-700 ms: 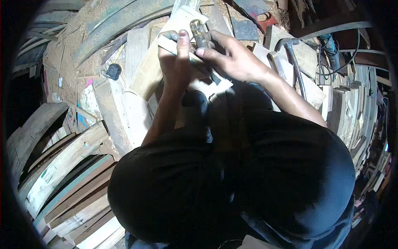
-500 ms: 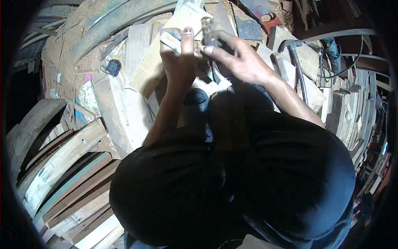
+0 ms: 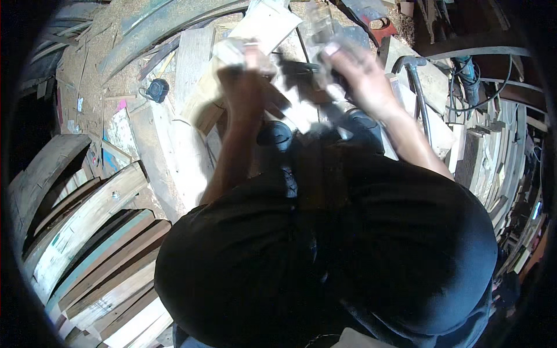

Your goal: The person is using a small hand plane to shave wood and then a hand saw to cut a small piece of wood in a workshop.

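Motion smears both of my hands above the lit boards. My left hand (image 3: 242,78) is closed around a small pale wood piece (image 3: 230,52), its thumb up along it. A little to the right, my right hand (image 3: 362,75) grips a tool with a brownish handle (image 3: 319,26) that points upward and away; its working end is too blurred to name. The two hands are apart. Beyond them lies a pale board (image 3: 270,26), and the toes of my dark shoes (image 3: 274,135) show just below the hands.
A hammer (image 3: 415,81) lies right of my right hand, and a saw with a red handle (image 3: 383,32) is farther back. On the left is a black tape measure (image 3: 157,90). A corded power tool (image 3: 466,81) rests at the right. Stacked timber (image 3: 110,255) lines the lower left.
My right hand has moved right with the tool, away from the left hand. My left hand has shifted slightly, still holding the wood piece. Both have become blurred.
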{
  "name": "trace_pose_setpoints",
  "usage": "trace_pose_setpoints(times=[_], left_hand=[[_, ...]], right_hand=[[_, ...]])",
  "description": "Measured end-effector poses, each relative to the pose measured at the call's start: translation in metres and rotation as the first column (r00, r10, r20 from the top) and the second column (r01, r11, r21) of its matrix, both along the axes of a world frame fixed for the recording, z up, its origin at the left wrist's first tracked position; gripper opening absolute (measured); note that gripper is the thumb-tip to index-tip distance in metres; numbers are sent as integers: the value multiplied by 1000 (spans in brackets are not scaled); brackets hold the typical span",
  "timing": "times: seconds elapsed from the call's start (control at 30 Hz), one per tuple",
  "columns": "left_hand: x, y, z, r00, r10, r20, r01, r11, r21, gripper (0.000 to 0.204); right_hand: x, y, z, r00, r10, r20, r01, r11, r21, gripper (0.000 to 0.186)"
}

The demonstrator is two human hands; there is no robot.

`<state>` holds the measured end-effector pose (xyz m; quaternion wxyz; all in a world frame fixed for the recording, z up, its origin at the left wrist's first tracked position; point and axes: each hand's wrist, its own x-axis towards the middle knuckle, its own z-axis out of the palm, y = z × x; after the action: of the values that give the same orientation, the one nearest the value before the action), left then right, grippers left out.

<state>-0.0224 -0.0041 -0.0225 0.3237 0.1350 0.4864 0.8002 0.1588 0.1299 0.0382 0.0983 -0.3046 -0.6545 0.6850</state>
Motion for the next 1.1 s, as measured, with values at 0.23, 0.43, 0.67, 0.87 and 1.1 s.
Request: trace_pose_setpoints(times=[0.23, 0.43, 0.67, 0.87, 1.1], left_hand=[[-29, -5, 31, 981, 178, -83, -173, 983, 59, 19], [-32, -22, 32, 974, 178, -137, -176, 984, 27, 28], [-3, 4, 39, 971, 128, -203, -112, 990, 90, 33], [6, 6, 26, 895, 80, -438, -89, 996, 0, 42], [10, -5, 29, 913, -179, -367, 82, 961, -263, 27]], right_hand=[[25, 26, -9, 988, -135, -78, 152, 940, 306, 49], [-9, 4, 9, 964, 6, -265, 66, 962, 265, 45], [-11, 13, 15, 938, 42, -345, 116, 899, 423, 66], [-12, 5, 7, 969, -5, -249, 110, 904, 414, 55], [8, 17, 1, 842, -346, -414, 158, 891, -425, 36]])
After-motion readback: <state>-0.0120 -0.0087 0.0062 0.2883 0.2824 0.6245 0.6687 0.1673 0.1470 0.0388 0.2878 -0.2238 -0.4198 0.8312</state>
